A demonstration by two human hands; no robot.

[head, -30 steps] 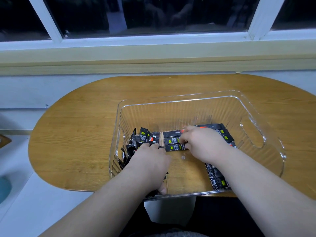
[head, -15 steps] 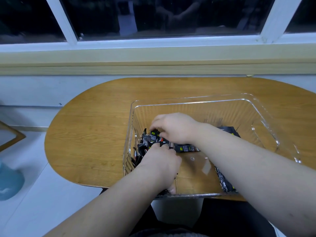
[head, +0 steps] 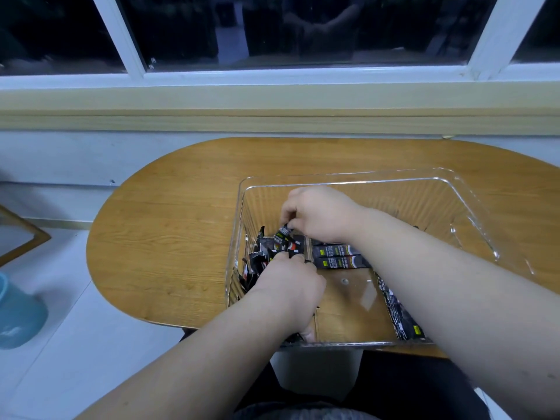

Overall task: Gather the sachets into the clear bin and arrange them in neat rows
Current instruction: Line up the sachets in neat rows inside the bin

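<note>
Sachets (head: 266,256) heaped at the clear bin's (head: 454,189) left end, 1 pinched.
Over the heap, the right hand (head: 321,213) pinches 1 sachet (head: 284,231) by its end, tilted upward; 1 s ago it rested on the flat row (head: 336,256), whose sachets lie lengthwise left-to-right. The left hand (head: 291,283) curls into the heap by the near wall, grip unclear. Open floor lies between row and near wall; the bin sits at the table's (head: 169,237) near edge.

One camera, worn on the person's head, looks forward and down from close above the left hand (head: 288,286) and right hand (head: 321,213); the desk (head: 181,237) lies beyond them, the window (head: 303,25) farther ahead.
</note>
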